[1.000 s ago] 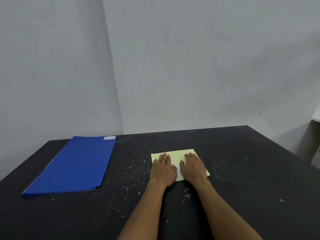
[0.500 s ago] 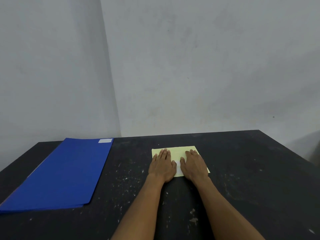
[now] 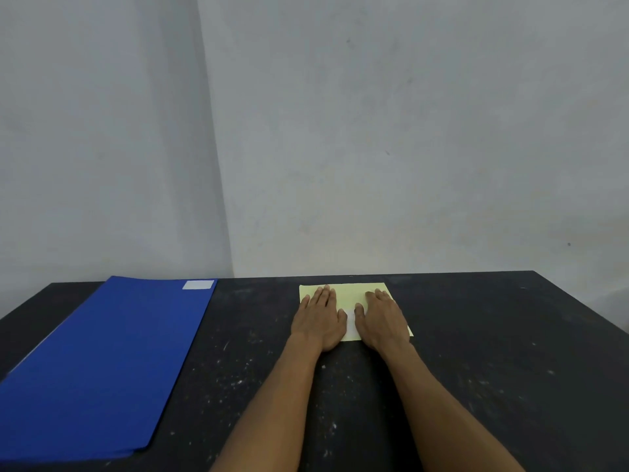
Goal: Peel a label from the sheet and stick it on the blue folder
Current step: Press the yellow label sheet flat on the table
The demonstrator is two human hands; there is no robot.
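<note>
Pale yellow sheet (image 3: 343, 292) with white label (image 3: 351, 323), left hand (image 3: 318, 320) and right hand (image 3: 383, 318) flat on it, fingers extended, holding nothing, blue folder (image 3: 102, 362) at left

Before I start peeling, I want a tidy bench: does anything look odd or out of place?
Only the black table: pale specks and scuffs litter it, thickest between the blue folder and the yellow sheet. Nothing looks damaged.
</note>
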